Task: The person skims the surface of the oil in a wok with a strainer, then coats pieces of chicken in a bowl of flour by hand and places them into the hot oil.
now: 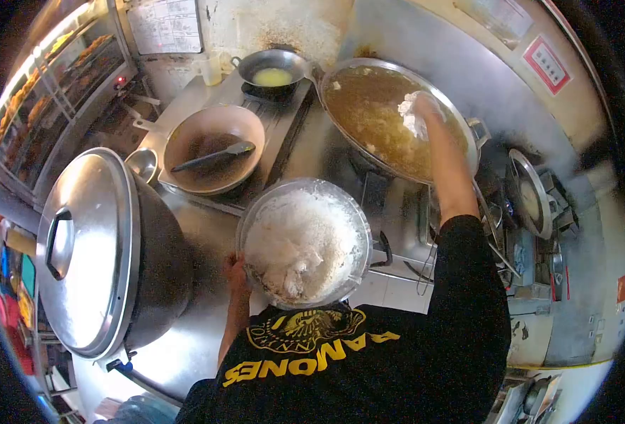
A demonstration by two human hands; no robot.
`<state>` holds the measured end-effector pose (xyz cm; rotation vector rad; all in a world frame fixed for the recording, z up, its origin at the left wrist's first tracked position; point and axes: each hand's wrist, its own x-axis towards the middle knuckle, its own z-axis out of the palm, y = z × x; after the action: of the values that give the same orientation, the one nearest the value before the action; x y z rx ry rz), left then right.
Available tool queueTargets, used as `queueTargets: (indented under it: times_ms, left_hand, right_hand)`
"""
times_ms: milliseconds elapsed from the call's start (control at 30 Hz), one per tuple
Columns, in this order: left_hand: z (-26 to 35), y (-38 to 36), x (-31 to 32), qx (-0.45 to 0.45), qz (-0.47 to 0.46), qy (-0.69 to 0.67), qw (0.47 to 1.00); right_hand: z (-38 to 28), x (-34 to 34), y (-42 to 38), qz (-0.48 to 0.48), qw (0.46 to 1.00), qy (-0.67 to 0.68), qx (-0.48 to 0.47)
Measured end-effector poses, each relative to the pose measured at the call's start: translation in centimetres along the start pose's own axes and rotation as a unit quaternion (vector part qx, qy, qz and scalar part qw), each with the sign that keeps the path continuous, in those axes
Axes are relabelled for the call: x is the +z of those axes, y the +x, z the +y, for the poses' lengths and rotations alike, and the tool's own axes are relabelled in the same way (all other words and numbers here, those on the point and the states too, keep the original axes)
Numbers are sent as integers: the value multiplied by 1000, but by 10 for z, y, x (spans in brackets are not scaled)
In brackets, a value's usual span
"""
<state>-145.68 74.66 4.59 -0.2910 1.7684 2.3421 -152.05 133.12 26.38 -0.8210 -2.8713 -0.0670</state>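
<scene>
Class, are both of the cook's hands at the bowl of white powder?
No, only the left hand is at the bowl; the right hand is over the wide pan of liquid.

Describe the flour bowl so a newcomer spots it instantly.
Start at the huge wok of oil, with the right hand over it. In the picture, the bowl lies below and left of that, against the black shirt, with the left hand at its side. White powder covers its inside, whereas the neighbouring brownish pan holds a black-handled utensil.
</scene>
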Motion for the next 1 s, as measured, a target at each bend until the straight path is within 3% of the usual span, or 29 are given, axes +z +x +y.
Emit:
queueTargets:
  times_ms: [33,100,133,167,233,300,333,367,400,467,533,567,600,633,667,700,733,867,1000]
  left_hand:
    - [8,-5,4,39,-8,56,998]
    - [-31,21,-13,6,-7,23,1000]
    - [-45,29,-20,-25,-3,-14,1000]
    - [-46,27,-20,-28,-6,-11,1000]
    - [-40,22,-16,-42,30,-25,998]
    - [-22,14,-9,-15,-15,17,1000]
    - [-17,14,-7,16,-54,54,997]
    - [-27,25,-8,9,-24,66,997]
    - [-37,29,-13,-3,9,83,996]
    - [-49,30,-25,-30,-64,-40,997]
    - [-58,37,-26,-10,-19,-17,1000]
    - [-61,39,-24,13,18,3,1000]
    - [-57,35,-22,12,20,3,1000]
    - [-46,29,-18,-13,5,-16,1000]
    - [-35,24,-13,-37,-9,-35,999]
    - [-29,20,-9,-35,-8,-36,999]
    - [-23,15,-5,-20,-1,-25,999]
    - [-23,12,-8,-27,-26,-52,998]
    - [-35,19,-13,-16,5,-41,999]
  right_hand:
    - [1,4,0,19,997,61,37]
    - [5,7,-5,59,976,176,113]
    - [-47,-47,-54,41,933,305,184]
    - [-30,-34,-41,39,933,304,190]
    - [14,1,-7,185,976,89,66]
    - [-26,-45,-36,196,952,173,160]
    - [-36,-64,-50,122,954,255,100]
    - [-48,-73,-66,39,940,336,41]
    - [-66,-80,-92,14,940,337,46]
    - [-108,-93,-142,-9,983,177,-51]
    - [-156,-79,-203,-36,887,459,-18]
    - [-181,-75,-224,-94,940,327,-18]
    - [-184,-29,-220,-203,877,433,-48]
    - [-174,71,-202,-163,902,348,-197]
    - [-191,133,-211,-150,916,287,-238]
    - [-198,160,-230,-321,809,435,-228]
    - [-220,177,-268,-193,746,617,-160]
    - [-258,236,-275,-208,727,609,-240]
    - [-237,289,-249,-228,693,595,-337]
